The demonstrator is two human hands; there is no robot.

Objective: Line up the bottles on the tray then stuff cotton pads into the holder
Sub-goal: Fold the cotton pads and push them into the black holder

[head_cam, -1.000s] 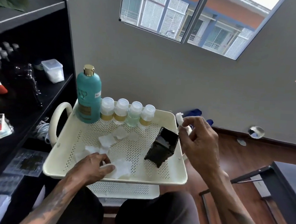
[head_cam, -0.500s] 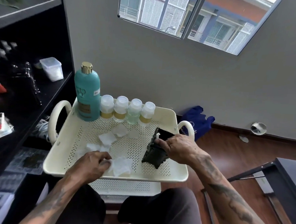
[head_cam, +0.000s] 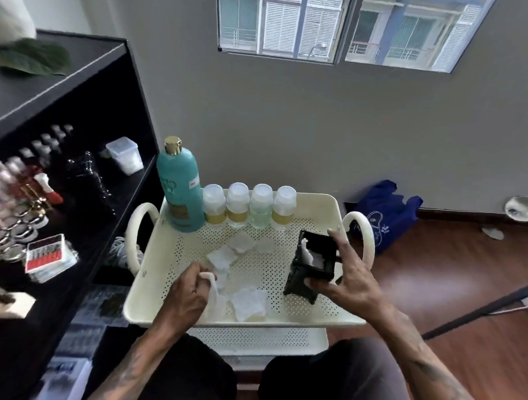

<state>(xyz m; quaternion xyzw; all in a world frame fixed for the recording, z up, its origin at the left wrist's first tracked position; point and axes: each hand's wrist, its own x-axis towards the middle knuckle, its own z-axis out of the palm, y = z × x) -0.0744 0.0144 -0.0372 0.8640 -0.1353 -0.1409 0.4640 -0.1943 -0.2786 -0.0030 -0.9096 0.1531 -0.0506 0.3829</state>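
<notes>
A cream perforated tray (head_cam: 317,317) sits in front of me. Along its far edge stand a tall teal bottle (head_cam: 181,186) and a row of several small clear bottles (head_cam: 248,206) with white caps. A black square holder (head_cam: 313,265) stands tilted at the tray's right side, with white pads inside it. My right hand (head_cam: 346,277) grips the holder from the right. Loose white cotton pads (head_cam: 249,301) lie scattered on the tray's middle and near edge. My left hand (head_cam: 187,293) is closed on one cotton pad (head_cam: 213,290) at the tray's near left.
A black shelf unit (head_cam: 76,147) stands close on the left, holding small bottles, a clear tub (head_cam: 124,155) and other items. A blue bag (head_cam: 384,212) lies on the wooden floor behind the tray's right handle. A lower tray level (head_cam: 261,339) shows beneath.
My right hand went from above the tray's right edge down onto the holder and now grips its side. My left hand has lifted a pad from the near-left pile.
</notes>
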